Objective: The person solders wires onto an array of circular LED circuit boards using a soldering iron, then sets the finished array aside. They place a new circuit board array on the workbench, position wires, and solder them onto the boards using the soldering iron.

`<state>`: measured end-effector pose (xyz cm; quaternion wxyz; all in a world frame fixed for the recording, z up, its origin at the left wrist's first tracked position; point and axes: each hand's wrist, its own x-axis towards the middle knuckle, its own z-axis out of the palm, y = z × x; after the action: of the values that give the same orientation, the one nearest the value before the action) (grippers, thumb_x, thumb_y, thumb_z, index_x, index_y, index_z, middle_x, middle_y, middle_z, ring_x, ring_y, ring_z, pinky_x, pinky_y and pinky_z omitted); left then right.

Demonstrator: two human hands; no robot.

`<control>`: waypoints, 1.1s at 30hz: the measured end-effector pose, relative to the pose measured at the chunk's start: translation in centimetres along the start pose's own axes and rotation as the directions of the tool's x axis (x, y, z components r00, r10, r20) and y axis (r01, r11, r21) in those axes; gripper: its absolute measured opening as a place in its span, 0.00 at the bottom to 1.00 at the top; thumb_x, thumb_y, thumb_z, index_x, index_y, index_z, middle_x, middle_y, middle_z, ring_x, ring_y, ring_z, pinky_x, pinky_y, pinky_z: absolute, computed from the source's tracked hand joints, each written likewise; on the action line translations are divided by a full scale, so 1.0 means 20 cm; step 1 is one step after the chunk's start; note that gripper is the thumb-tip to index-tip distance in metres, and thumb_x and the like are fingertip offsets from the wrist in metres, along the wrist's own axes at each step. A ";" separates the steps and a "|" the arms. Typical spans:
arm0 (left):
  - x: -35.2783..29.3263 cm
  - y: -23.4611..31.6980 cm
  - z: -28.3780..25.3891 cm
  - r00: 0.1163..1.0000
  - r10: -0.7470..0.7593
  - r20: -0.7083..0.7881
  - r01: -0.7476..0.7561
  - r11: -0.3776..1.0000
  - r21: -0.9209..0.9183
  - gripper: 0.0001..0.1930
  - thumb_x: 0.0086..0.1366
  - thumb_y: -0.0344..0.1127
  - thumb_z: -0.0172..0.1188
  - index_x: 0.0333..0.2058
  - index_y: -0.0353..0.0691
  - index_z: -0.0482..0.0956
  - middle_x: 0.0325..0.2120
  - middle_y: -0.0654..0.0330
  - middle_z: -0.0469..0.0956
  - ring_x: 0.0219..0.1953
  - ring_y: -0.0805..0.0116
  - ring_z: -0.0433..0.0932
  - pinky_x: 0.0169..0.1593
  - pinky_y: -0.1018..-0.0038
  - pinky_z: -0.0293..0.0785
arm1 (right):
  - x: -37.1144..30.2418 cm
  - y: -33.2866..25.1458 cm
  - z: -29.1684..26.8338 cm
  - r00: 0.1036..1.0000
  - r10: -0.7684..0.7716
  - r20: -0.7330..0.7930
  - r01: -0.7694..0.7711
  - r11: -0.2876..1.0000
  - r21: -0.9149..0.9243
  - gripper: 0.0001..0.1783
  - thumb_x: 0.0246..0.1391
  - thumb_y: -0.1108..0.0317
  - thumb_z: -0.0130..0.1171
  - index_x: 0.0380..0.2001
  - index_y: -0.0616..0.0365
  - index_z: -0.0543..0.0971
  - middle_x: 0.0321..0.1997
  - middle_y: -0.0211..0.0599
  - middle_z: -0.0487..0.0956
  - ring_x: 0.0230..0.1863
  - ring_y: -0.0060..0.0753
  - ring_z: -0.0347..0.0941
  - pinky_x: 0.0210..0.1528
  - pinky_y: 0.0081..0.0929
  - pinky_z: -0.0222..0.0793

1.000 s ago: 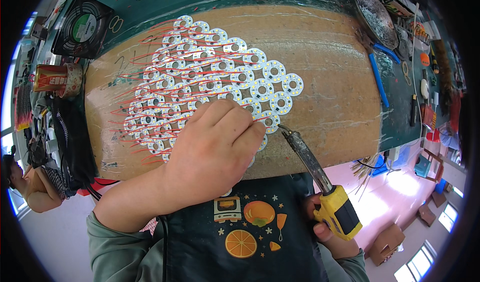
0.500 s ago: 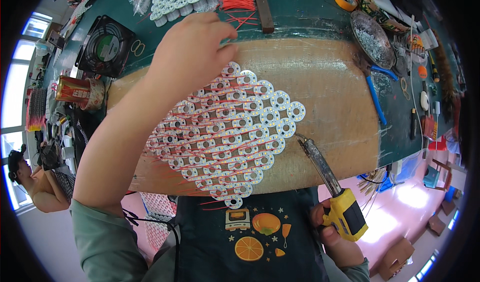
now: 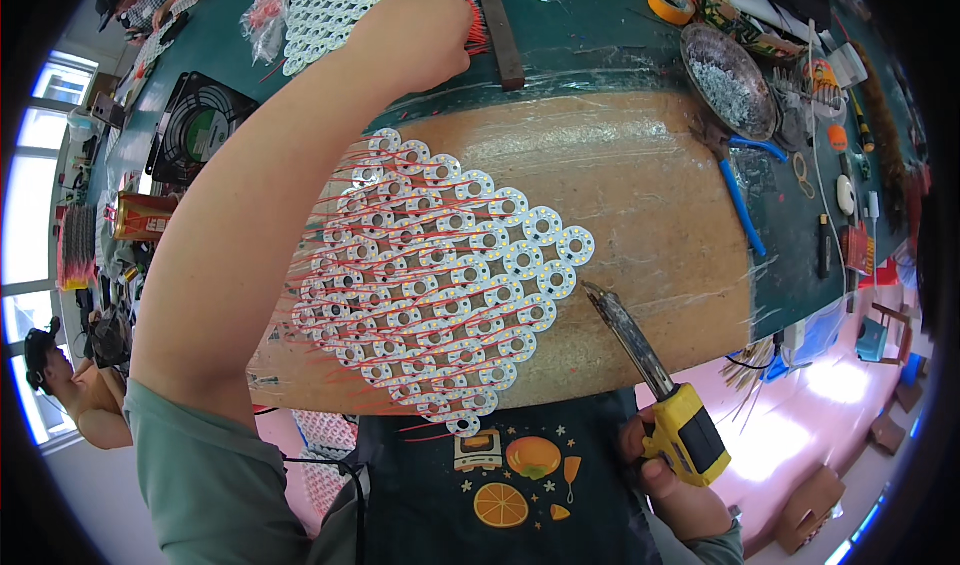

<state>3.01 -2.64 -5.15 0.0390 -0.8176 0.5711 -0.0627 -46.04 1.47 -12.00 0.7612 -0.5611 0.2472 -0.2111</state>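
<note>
My right hand (image 3: pixel 660 480) grips a yellow-and-black soldering gun (image 3: pixel 688 435) at the lower right. Its metal tip points up and left, close to the right corner of a diamond-shaped panel of round white LED boards (image 3: pixel 470 265). Thin red wires run in rows across that panel, which lies on a brown board (image 3: pixel 670 195). My left hand (image 3: pixel 420 37) is stretched to the far side, over a bundle of short red wires (image 3: pixel 478 27). Its fingers curl downward, and what they hold, if anything, is hidden. My left forearm covers the panel's left edge.
Behind my left hand lies another sheet of LED boards (image 3: pixel 325 10), beside a dark bar (image 3: pixel 497 30). A black fan (image 3: pixel 200 125) and a red-gold can (image 3: pixel 140 215) stand left. At right are blue-handled pliers (image 3: pixel 742 205), a metal dish (image 3: pixel 725 80) and orange tape (image 3: pixel 670 5).
My left hand has moved away from the panel's top to the red wire bundle. My right hand keeps the soldering gun in nearly the same place. The whole view has shifted slightly.
</note>
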 end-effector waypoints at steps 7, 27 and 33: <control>0.06 0.08 -0.06 0.988 0.035 0.148 -0.051 0.993 0.104 0.10 0.57 0.33 0.59 0.35 0.37 0.84 0.33 0.48 0.83 0.38 0.49 0.83 0.41 0.58 0.80 | 0.03 -0.01 0.02 1.000 -0.005 -0.003 0.006 1.000 0.026 0.17 0.51 0.59 0.69 0.30 0.62 0.75 0.20 0.31 0.72 0.20 0.28 0.68 0.23 0.23 0.62; -0.47 0.26 -0.14 0.993 -0.052 -0.107 -0.005 0.880 -0.475 0.08 0.59 0.31 0.59 0.37 0.38 0.80 0.28 0.54 0.81 0.33 0.52 0.81 0.40 0.62 0.76 | 0.08 -0.08 0.02 0.998 0.020 0.054 -0.020 1.000 0.002 0.18 0.52 0.57 0.68 0.27 0.60 0.74 0.21 0.31 0.72 0.20 0.26 0.67 0.23 0.22 0.61; -0.54 0.38 -0.07 0.986 0.027 -0.164 -0.097 0.895 -0.435 0.06 0.61 0.29 0.57 0.36 0.37 0.80 0.34 0.51 0.80 0.42 0.49 0.77 0.47 0.59 0.73 | 0.06 -0.06 0.03 0.997 -0.002 0.080 -0.001 1.000 0.030 0.17 0.52 0.59 0.68 0.30 0.61 0.74 0.22 0.31 0.72 0.20 0.24 0.68 0.23 0.20 0.62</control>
<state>-7.93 4.95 -5.47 -0.1892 -0.7792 0.5975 0.0068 -44.80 0.79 -10.84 0.7787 -0.5578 0.2133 -0.1925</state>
